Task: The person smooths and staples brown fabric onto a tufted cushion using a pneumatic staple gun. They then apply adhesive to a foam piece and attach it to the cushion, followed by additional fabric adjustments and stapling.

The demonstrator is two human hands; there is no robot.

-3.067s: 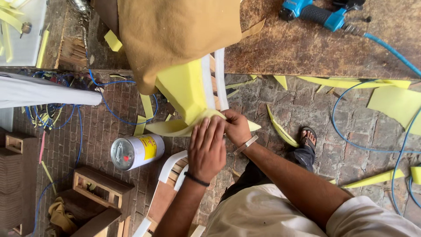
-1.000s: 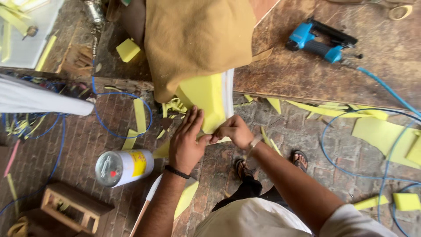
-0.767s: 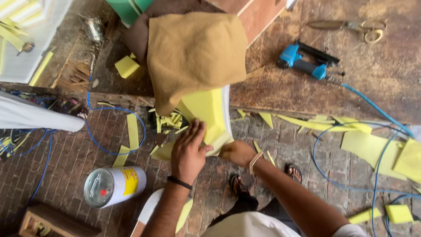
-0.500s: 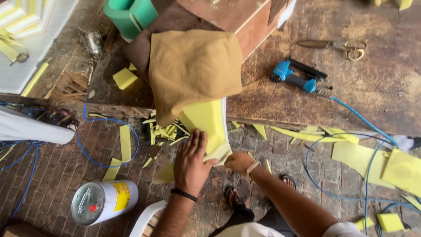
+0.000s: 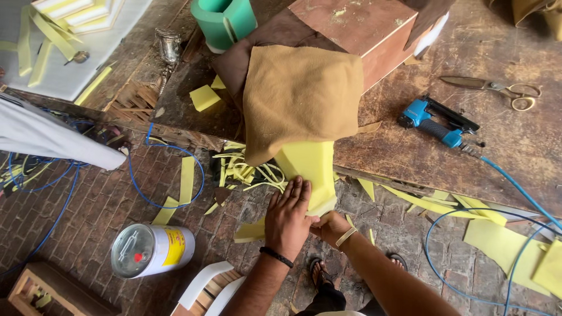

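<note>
Two hands on yellow foam pad (image 5: pixel 310 167): left hand (image 5: pixel 287 219) flat, fingers together, pressing; right hand (image 5: pixel 331 227) pinching lower edge; tan fabric (image 5: pixel 298 96) draped above.

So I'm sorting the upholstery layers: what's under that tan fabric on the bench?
Yellow foam sticks out below the tan fabric; the left hand presses flat on it, the right hand at its lower edge. What the foam wraps is covered, as is its upper part.

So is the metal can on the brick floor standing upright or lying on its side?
On its side. The metal can lies on the brick floor, its round lid facing the camera and its yellow-labelled wall stretching away to the right.
</note>
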